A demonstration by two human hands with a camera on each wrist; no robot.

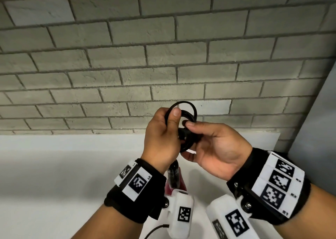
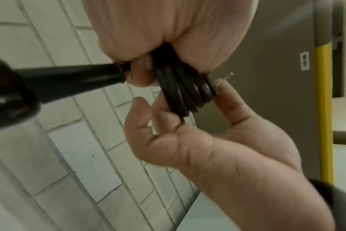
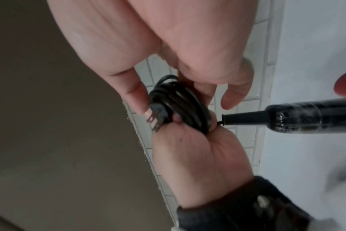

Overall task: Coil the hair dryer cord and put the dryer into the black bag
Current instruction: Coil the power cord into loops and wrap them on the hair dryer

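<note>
The black cord (image 1: 188, 111) is wound into a small coil held up in front of the wall. My left hand (image 1: 163, 131) grips the coil, thumb on top; the same coil (image 2: 185, 89) shows under that hand's palm. My right hand (image 1: 195, 138) pinches the plug (image 3: 158, 113) at the coil's side, its metal prongs sticking out. The coil (image 3: 180, 103) sits between both hands. The hair dryer (image 1: 174, 177) hangs below my left wrist, its black handle (image 3: 306, 115) joined to the coil by a short strain relief (image 2: 79, 81). The black bag is not in view.
A grey brick wall (image 1: 163, 57) stands close ahead, with a white counter (image 1: 63, 166) below it and a grey panel (image 1: 314, 129) at the right. A thin black cable (image 1: 156, 228) lies at the bottom edge. A yellow post (image 2: 324, 109) stands farther off.
</note>
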